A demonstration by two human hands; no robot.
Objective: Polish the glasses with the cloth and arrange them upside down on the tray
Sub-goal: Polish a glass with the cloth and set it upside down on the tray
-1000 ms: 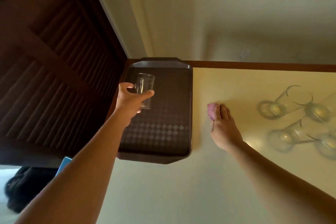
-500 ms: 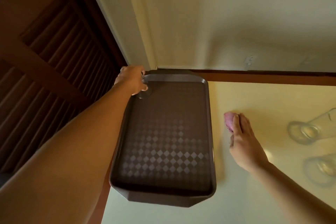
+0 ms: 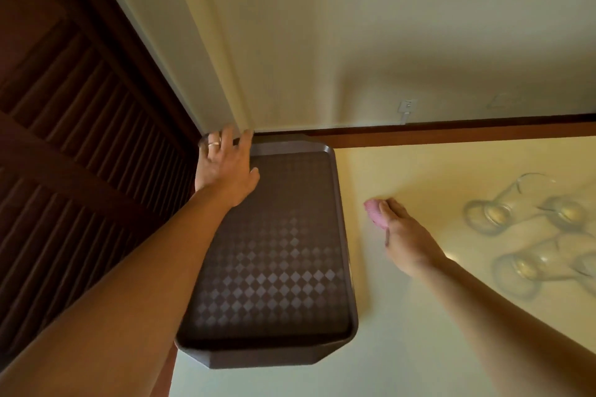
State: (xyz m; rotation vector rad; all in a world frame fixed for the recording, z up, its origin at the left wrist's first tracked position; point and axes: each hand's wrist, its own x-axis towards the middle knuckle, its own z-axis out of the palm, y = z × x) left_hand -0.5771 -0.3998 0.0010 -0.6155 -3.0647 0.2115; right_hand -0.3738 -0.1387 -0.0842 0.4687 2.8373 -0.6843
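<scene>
A dark brown tray (image 3: 290, 203) with a diamond pattern lies on the pale yellow table. My left hand (image 3: 225, 164) reaches over its far left corner with the fingers spread. Only a sliver of a clear glass (image 3: 202, 140) shows under the fingertips there, and I cannot tell which way up it is. My right hand (image 3: 406, 235) rests on the table to the right of the tray, its fingers over a small pink cloth (image 3: 374, 211). Several more clear glasses (image 3: 490, 214) are grouped near the right edge of view.
The table (image 3: 435, 167) runs along a cream wall with a brown strip at its back edge. A dark louvred wooden door (image 3: 80, 138) stands close on the left of the tray. A small socket (image 3: 407, 105) sits on the wall.
My left hand carried the glass from above the tray's middle to its far left corner and its fingers have now spread apart. My right hand stayed on the cloth.
</scene>
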